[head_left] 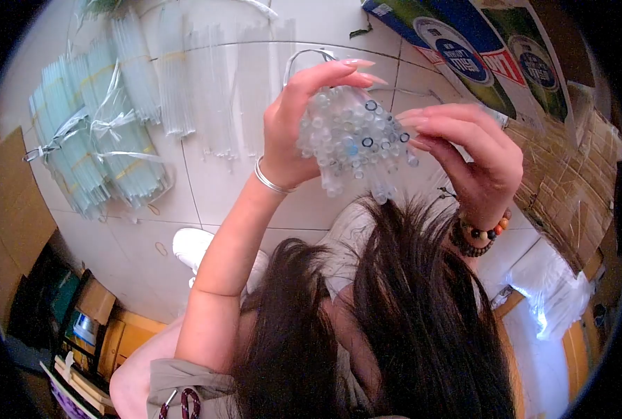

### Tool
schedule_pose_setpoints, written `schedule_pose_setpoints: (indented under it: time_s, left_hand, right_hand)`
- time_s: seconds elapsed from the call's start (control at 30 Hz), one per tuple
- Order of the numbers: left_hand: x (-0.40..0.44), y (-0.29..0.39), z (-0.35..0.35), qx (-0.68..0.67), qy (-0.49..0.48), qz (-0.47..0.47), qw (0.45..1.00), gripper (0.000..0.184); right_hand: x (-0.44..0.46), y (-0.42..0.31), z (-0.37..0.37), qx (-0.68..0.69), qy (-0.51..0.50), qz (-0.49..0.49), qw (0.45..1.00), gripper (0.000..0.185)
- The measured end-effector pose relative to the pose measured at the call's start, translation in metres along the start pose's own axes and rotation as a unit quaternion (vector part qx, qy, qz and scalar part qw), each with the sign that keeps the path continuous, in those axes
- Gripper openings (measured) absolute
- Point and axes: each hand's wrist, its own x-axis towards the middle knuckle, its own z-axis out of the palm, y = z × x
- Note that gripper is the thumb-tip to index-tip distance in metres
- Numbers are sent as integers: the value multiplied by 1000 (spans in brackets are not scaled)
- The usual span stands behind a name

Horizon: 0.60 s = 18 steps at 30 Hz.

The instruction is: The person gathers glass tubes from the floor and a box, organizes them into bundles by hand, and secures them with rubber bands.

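My left hand (293, 105) is wrapped round a thick bundle of clear plastic tubes (339, 140), whose round open ends point up towards me. A few ends at the right side show dark rings, and one near the middle looks blue. At the bundle's right edge, the fingers of my right hand (475, 150) pinch one of the tube ends; the fingertips partly cover it. The bundle's lower length is hidden behind its ends.
Tied bundles of pale tubes (101, 140) lie on the tiled floor at left, with loose rows of clear tubes (227, 91) beside them. Printed cardboard (457, 52) and a brown cardboard sheet (562, 181) lie at right. A white plastic bag (548, 297) is lower right.
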Motion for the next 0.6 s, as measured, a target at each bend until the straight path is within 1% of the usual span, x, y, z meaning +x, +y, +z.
schedule_pose_setpoints:
  time_s: [0.07,0.1,0.17,0.27,0.37,0.47,0.57,0.6]
  left_hand:
    - [1,-1,-1,5,-8,8,1000,62]
    - [2,-3,-2,16,-14,26,999,62]
    - [1,-4,-3,16,-13,25,999,63]
    - [-1,-2,-1,-9,4,-18,1000,64]
    - [-1,-1,-2,-14,4,-21,1000,65]
    - [-1,0,-2,-5,-1,-2,1000,65]
    - [0,-5,-1,4,1,28,1000,65]
    - [0,-6,-1,7,2,35,999,65]
  right_hand:
    - [2,3,5,13,-5,-10,1000,19]
    - [3,3,5,-1,-4,-19,1000,20]
    - [4,3,6,-29,-2,-35,999,20]
    - [4,-3,11,-53,17,-25,998,21]
    - [-4,-7,15,-24,40,36,998,24]
    - [-1,-9,9,-7,42,18,999,25]
    - [8,-11,8,-47,49,-32,997,27]
    - [8,-9,9,-58,42,-41,997,30]
